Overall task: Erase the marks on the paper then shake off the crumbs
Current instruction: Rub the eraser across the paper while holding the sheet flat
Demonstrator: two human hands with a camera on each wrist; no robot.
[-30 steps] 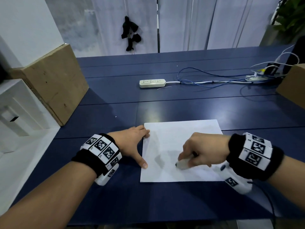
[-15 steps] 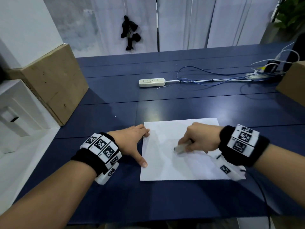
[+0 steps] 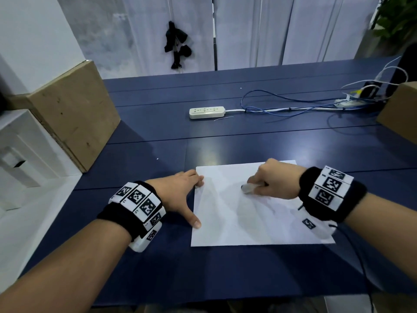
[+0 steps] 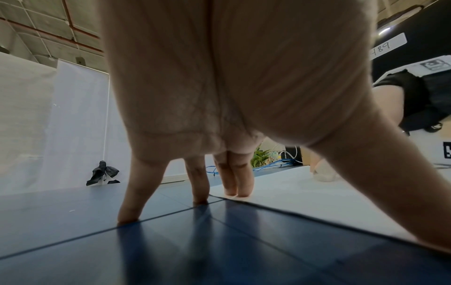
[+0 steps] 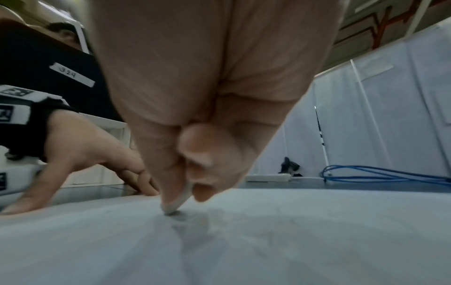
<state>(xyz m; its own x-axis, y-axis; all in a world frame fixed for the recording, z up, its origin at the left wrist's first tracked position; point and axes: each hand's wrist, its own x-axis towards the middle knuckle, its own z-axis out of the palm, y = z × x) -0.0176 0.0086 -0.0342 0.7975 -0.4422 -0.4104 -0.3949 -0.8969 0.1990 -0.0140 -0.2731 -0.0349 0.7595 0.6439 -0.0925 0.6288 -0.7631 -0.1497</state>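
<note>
While the white paper (image 3: pixel 237 213) lies flat on the blue table (image 3: pixel 144 159), its left edge is pressed down by the spread, straight fingers of the left hand (image 3: pixel 180 193). A white eraser (image 3: pixel 247 188) is pinched in the curled right hand (image 3: pixel 277 180), its tip touching the sheet's upper middle. Handwritten tags reading "324" (image 5: pixel 73 74) and what looks like "489" (image 4: pixel 386 47) are seen on dark clothing.

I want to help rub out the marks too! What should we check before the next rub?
1. Left hand presses the paper flat at its left edge: ok.
2. Right hand fingers grip the eraser: ok.
3. Eraser tip touches the paper: ok, seen from the right wrist view.
4. Marks all gone: cannot tell, only faint grey smudges show.
5. Crumbs ready to shake off: cannot tell, too small to see.
6. Paper lies fully on the table: ok.
</note>
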